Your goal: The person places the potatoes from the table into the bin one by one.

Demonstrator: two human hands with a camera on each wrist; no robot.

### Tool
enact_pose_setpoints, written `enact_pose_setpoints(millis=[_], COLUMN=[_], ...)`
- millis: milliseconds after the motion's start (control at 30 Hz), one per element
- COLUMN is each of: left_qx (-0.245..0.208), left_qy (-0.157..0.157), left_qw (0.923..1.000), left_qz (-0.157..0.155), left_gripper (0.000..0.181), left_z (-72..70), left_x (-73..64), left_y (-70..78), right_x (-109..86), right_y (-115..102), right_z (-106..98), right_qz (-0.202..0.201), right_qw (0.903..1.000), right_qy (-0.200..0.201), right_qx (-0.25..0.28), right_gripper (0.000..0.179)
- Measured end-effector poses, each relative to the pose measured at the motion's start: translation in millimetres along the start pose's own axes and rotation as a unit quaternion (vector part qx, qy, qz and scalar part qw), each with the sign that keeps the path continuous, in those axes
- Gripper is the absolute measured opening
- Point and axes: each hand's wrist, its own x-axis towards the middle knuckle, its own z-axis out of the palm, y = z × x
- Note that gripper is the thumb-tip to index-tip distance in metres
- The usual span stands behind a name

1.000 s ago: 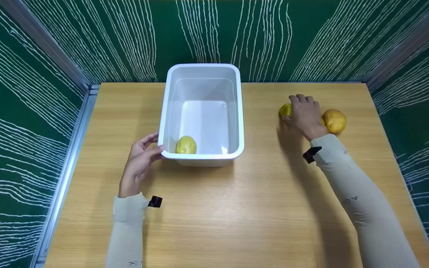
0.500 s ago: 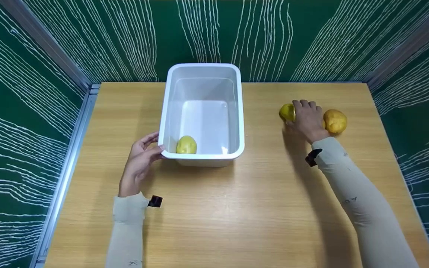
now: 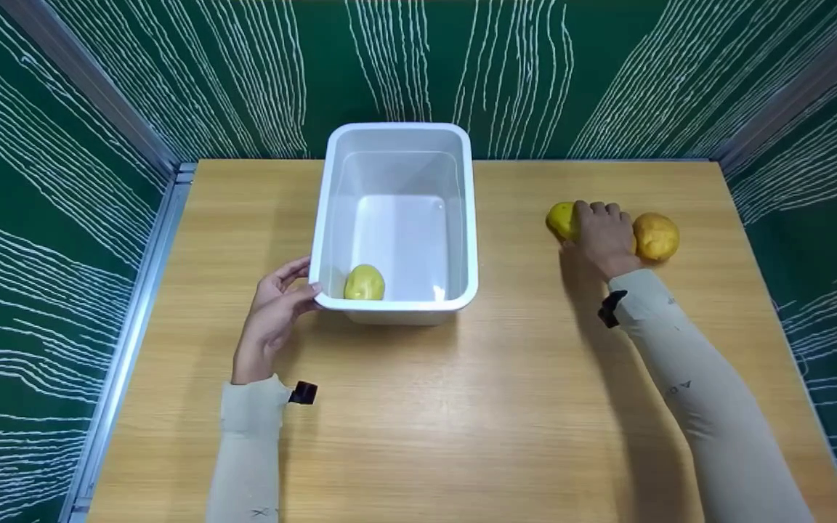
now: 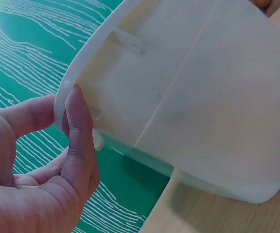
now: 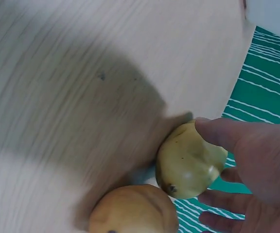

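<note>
In the head view my left hand [image 3: 273, 312] holds the near left corner of a white plastic bin [image 3: 466, 218]. The left wrist view shows thumb and fingers pinching the bin's rim [image 4: 74, 73]. A yellow-green fruit [image 3: 365, 282] lies inside, in the near left corner. Right of the bin, my right hand [image 3: 606, 238] reaches over a second yellow-green fruit [image 3: 562, 221] on the wooden table. The right wrist view has this lumpy, smooth fruit [image 5: 188, 162] between thumb and fingers, the thumb tip on its side. Part of it is hidden by the hand.
An orange-coloured fruit [image 3: 656, 237] sits on the table just right of my right hand, close beside the yellow-green one. Green walls [image 3: 506, 80] with white streaks rise behind and along both sides of the wooden table [image 3: 426, 414].
My right hand has shifted slightly right and nearer, with its fingers drawn in, so more of the yellow-green fruit shows. The left hand and the bin keep their places.
</note>
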Motion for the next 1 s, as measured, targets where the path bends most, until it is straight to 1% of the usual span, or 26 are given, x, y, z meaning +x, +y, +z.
enact_pose_setpoints(millis=[167, 500, 667, 833, 1000], left_qx=[0.001, 0.001, 0.002, 0.000, -0.005], left_qy=[-0.001, 0.003, 0.006, 0.006, 0.005], left_qw=[1.0000, 1.0000, 0.9999, 0.9999, 1.0000], left_qz=[0.000, -0.007, -0.011, -0.010, -0.003], left_gripper=[0.058, 0.059, 0.059, 0.059, 0.058], left_z=[-0.3, 0.0, 0.1, 0.0, 0.5], left_x=[0.0, -0.4, -0.9, -0.5, -0.1], left_y=[0.0, 0.6, 1.2, 0.8, 0.9], right_x=[2.7, 9.4, 11.9, 13.2, 15.4], right_y=[1.9, 2.4, 2.8, 3.1, 4.4], right_z=[3.0, 7.7, 10.3, 10.8, 10.6], right_qz=[0.004, 0.010, 0.006, 0.010, 0.015], right_qw=[0.9999, 0.9999, 0.9999, 0.9998, 0.9998], right_qy=[-0.006, 0.007, 0.013, 0.018, 0.010], right_qx=[-0.008, -0.009, -0.003, 0.007, -0.006], right_gripper=[0.066, 0.064, 0.064, 0.063, 0.063])
